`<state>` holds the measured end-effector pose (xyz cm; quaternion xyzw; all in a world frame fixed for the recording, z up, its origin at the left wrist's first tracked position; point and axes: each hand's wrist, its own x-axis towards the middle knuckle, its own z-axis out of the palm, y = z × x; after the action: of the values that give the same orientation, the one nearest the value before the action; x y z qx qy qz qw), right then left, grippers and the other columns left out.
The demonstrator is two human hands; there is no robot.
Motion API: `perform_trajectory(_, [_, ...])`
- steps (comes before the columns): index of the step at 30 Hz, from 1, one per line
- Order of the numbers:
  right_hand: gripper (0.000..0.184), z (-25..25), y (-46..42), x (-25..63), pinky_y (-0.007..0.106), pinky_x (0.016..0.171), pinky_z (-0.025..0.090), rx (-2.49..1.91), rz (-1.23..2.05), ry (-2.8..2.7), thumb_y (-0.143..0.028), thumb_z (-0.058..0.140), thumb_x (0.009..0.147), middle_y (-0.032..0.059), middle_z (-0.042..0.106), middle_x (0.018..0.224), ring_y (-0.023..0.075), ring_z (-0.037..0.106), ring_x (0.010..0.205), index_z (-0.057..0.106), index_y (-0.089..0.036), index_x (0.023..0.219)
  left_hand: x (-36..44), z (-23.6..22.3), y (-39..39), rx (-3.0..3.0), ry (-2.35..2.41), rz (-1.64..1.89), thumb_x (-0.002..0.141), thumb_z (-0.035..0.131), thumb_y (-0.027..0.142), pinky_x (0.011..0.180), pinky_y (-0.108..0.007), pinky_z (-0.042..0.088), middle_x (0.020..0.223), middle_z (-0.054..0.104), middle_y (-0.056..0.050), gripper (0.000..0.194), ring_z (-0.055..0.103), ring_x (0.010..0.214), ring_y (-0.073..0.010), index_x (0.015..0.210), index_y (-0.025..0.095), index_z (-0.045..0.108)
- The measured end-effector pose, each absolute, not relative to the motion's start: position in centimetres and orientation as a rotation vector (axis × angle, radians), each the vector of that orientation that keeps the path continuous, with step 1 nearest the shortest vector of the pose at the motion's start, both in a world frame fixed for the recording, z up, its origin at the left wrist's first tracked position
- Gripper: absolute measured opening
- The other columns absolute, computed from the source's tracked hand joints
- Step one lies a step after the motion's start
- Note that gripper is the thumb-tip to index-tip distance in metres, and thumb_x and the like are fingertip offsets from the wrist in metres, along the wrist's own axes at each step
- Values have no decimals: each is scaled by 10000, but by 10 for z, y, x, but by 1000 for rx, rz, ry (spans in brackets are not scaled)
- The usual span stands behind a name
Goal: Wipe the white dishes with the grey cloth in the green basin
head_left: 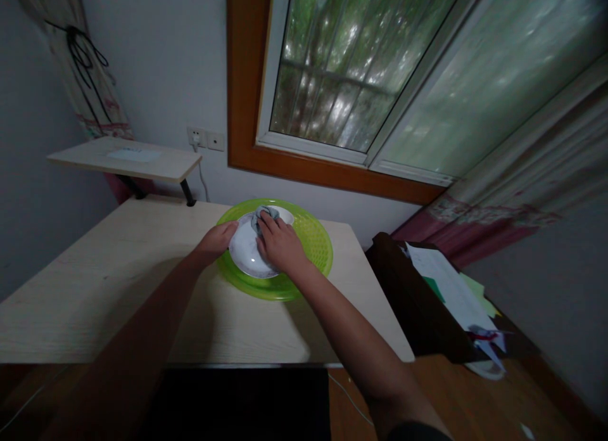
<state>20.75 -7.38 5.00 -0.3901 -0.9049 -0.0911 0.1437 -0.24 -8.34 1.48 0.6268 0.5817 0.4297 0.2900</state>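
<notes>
A white plate [247, 254] sits over a round green plastic basket [317, 238] on the table. My left hand [216, 241] grips the plate's left rim, thumb on top and the other fingers hidden beneath. My right hand [281, 241] is closed on a grey cloth [261, 218], pressing it against the plate's upper surface. Behind the cloth, another white dish [285, 215] shows partly inside the basket; the plate and my right hand hide the rest of it.
The light wooden table [156, 238] carries a small raised shelf [128, 159] at the back left, with a paper on it. A window [361, 67] is behind. To the right stands a dark box-like piece [413, 301] holding papers.
</notes>
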Motion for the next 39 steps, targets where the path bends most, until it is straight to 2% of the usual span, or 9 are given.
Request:
perform_trajectory(3, [533, 52, -74, 210, 499, 1031, 463, -1214, -284, -2576, -329, 456, 1006, 161, 348, 1624, 342, 475, 1296, 448, -115, 1494, -3, 14, -83, 1673, 1571, 1166, 928, 370, 560, 1097, -405, 433, 1184, 725, -155, 538, 641, 1157, -308, 1036, 154, 706])
perform_trajectory(10, [456, 50, -72, 219, 491, 1031, 469, -1338, -254, -2497, -335, 429, 1017, 190, 466, 1537, 340, 486, 1289, 572, -90, 1375, 1, 15, -82, 1663, 1573, 1175, 915, 367, 583, 1060, -394, 462, 1131, 744, -151, 544, 657, 1112, -312, 976, 167, 712])
perform_trajectory(15, [479, 52, -67, 220, 473, 1101, 434, -1219, -214, -2527, -327, 461, 1006, 166, 462, 1546, 325, 466, 1317, 547, -89, 1413, 1, 16, -82, 1679, 1549, 1158, 913, 369, 593, 1043, -411, 475, 1098, 751, -149, 547, 664, 1088, -314, 971, 172, 713])
perform_trajectory(20, [500, 52, -64, 211, 457, 1148, 399, -1003, -165, -2590, -278, 477, 987, 136, 442, 1570, 302, 474, 1317, 520, -92, 1449, 1, 18, -83, 1661, 1485, 1164, 913, 399, 585, 1089, -404, 453, 1161, 739, -154, 540, 656, 1124, -309, 1023, 159, 713])
perform_trajectory(24, [496, 48, -63, 202, 445, 1183, 357, -806, -46, -2635, -206, 471, 971, 106, 433, 1582, 263, 454, 1370, 518, -151, 1463, 1, 18, -84, 1627, 1432, 1210, 916, 407, 609, 1152, -398, 409, 1249, 708, -162, 571, 624, 1212, -291, 1086, 148, 698])
perform_trajectory(27, [501, 43, -63, 198, 453, 1184, 351, -683, 55, -2634, -173, 474, 958, 123, 452, 1567, 252, 439, 1399, 526, -156, 1456, 1, 17, -84, 1612, 1419, 1252, 912, 403, 633, 1179, -408, 383, 1303, 676, -184, 632, 597, 1265, -282, 1143, 110, 673])
perform_trajectory(33, [437, 37, -69, 195, 455, 1186, 343, -631, 289, -2577, -248, 558, 960, 128, 542, 1497, 247, 487, 1377, 605, -157, 1385, 0, 11, -80, 1588, 1442, 1282, 920, 368, 642, 1160, -404, 404, 1244, 701, -156, 608, 614, 1219, -281, 1084, 146, 679])
perform_trajectory(39, [327, 41, -80, 196, 417, 1175, 360, -605, 542, -2592, -268, 577, 989, 105, 628, 1412, 198, 560, 1324, 681, -191, 1288, -1, 4, -77, 1520, 1484, 1322, 924, 384, 616, 1141, -404, 411, 1224, 698, -166, 597, 623, 1183, -277, 1093, 116, 663])
